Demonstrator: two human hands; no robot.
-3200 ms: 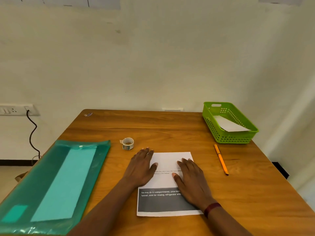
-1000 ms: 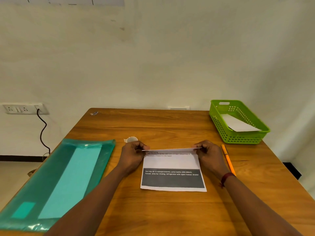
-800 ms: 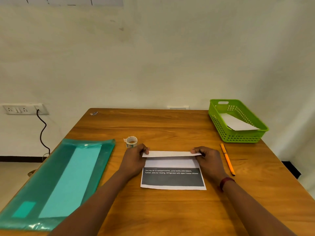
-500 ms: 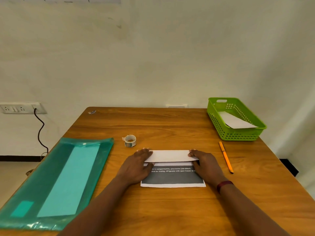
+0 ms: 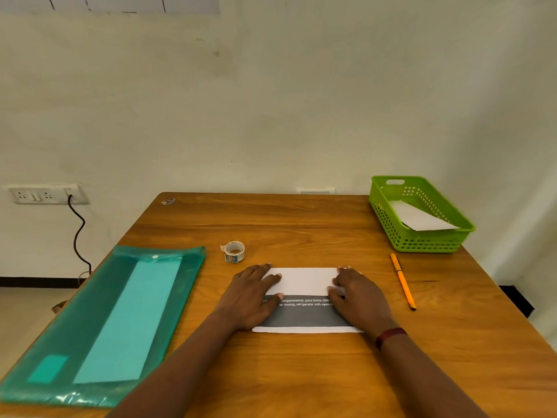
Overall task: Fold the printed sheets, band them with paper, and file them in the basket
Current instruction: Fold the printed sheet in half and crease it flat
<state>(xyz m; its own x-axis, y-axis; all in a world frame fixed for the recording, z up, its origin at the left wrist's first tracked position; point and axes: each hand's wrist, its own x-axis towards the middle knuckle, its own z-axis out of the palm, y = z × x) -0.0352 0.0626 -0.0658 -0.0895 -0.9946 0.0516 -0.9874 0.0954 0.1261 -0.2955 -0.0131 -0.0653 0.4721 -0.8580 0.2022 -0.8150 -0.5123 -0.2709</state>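
A printed sheet (image 5: 304,315) lies on the wooden table in front of me, its far part folded toward me as a white flap (image 5: 304,280) over the dark printed band. My left hand (image 5: 251,294) lies flat on the flap's left end with fingers straight. At the flap's right end my right hand (image 5: 357,294) presses down, fingers spread. The green basket (image 5: 422,239) stands at the table's far right corner with a folded white sheet (image 5: 419,218) inside it.
A teal plastic sleeve (image 5: 99,324) with paper strips inside lies along the left side of the table. A small tape roll (image 5: 234,251) sits just beyond my left hand. An orange pen (image 5: 402,285) lies right of the sheet. A wall socket with a black cable is at left.
Both hands pinched the sheet's far edge, lifted it and brought it toward me. The flap is now down flat and both hands have gone from pinching to pressing on it.
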